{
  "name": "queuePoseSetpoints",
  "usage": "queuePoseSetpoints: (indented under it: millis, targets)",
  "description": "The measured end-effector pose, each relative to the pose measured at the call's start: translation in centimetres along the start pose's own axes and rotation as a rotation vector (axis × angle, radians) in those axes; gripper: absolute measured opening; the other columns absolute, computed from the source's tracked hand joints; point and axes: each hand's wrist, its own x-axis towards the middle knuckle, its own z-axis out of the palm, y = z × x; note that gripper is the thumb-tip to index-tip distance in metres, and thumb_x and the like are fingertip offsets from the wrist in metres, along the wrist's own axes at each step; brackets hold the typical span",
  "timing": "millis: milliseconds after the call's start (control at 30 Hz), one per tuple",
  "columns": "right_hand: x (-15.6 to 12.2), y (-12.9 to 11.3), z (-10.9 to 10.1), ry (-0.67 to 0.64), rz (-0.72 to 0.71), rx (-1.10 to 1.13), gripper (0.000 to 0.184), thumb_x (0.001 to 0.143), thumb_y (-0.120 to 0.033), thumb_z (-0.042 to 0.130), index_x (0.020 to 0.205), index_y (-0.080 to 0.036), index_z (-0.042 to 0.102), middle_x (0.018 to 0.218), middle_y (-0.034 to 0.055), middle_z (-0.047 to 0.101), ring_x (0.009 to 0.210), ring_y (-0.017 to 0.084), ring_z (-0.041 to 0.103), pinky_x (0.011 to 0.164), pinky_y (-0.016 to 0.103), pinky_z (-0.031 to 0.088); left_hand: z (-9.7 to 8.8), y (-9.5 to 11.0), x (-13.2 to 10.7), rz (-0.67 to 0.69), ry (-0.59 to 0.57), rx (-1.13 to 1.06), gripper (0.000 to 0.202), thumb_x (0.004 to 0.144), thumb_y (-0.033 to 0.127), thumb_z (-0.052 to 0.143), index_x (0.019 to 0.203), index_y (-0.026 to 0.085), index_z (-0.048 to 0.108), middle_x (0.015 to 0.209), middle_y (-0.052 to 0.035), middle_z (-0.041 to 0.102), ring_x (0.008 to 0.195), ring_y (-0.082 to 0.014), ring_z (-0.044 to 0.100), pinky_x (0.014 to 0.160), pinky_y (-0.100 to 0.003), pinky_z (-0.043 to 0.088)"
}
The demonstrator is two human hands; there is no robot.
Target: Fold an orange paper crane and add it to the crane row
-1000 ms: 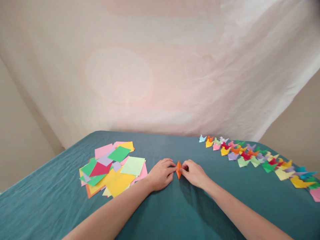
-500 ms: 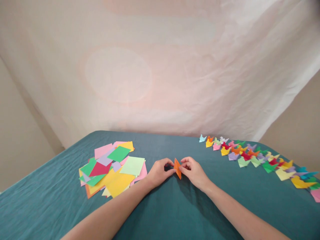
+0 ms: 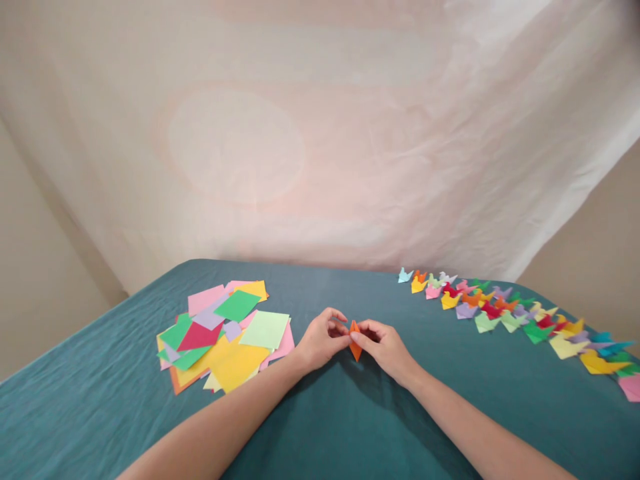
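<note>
A small piece of orange folded paper (image 3: pixel 355 348), narrow and diamond-shaped with pointed ends, is held up between my two hands at the middle of the table. My right hand (image 3: pixel 383 343) pinches its right side, with the thumb lying across the front near the middle. From the other side, my left hand (image 3: pixel 323 340) grips the left edge between thumb and curled fingers. The fingertips behind the paper are partly hidden.
Loose squares of coloured paper (image 3: pixel 235 360) lie in an overlapping pile to the left on the dark green tablecloth (image 3: pixel 320 427). Several folded paper birds (image 3: pixel 485 323) stand in slanting rows on the right. A pale cloth (image 3: pixel 320 133) hangs behind the table.
My right thumb and fingers have moved left, farther over the orange paper. The paper now looks narrower. My left fingers have lifted and shifted slightly.
</note>
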Motion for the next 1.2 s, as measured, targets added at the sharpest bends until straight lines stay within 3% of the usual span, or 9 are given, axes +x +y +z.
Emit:
queuePoseSetpoints:
  millis: [300,600,1000,1200]
  targets:
    - [0.08,-0.28,-0.03,0.032,0.06,0.123,0.026,0.073,-0.041,0.062,0.065,-0.016,0.062,0.062,-0.0022,0.056,0.06,0.012,0.049,0.06,0.023,0.038,0.4,0.18,-0.27,0.004,-0.044,-0.037,0.035,0.071,0.028,0.067,0.095,0.017,0.044,0.074,-0.0001,0.064,0.066,-0.0122,0.062,0.064,-0.023,0.045]
    - [-0.04,-0.69,-0.06,0.012,0.076,0.212,0.024,0.075,-0.039,0.061,0.076,-0.016,0.067,0.07,0.0001,0.061,0.066,0.013,0.051,0.063,0.025,0.038,0.39,0.83,-0.53,-0.025,-0.084,-0.011,0.034,0.069,0.018,0.065,0.096,0.017,0.045,0.072,0.0011,0.063,0.065,-0.0116,0.06,0.063,-0.023,0.045]
    - [-0.03,-0.67,-0.05,0.124,0.12,0.214,0.022,0.068,-0.03,0.065,0.052,-0.017,0.057,0.057,-0.0043,0.047,0.058,0.011,0.041,0.058,0.024,0.031,0.44,0.71,-0.57,-0.034,-0.168,-0.005,0.037,0.069,0.016,0.064,0.1,0.016,0.045,0.076,-0.0009,0.063,0.07,-0.0132,0.061,0.064,-0.024,0.044]
    - [0.03,-0.72,0.07,0.179,0.12,0.192,0.033,0.075,-0.042,0.059,0.055,-0.017,0.057,0.054,-0.0035,0.048,0.057,0.012,0.041,0.056,0.024,0.031,0.34,0.77,-0.56,-0.03,-0.183,0.007,0.037,0.069,0.019,0.065,0.1,0.016,0.044,0.072,0.0007,0.062,0.066,-0.0127,0.06,0.06,-0.023,0.043]
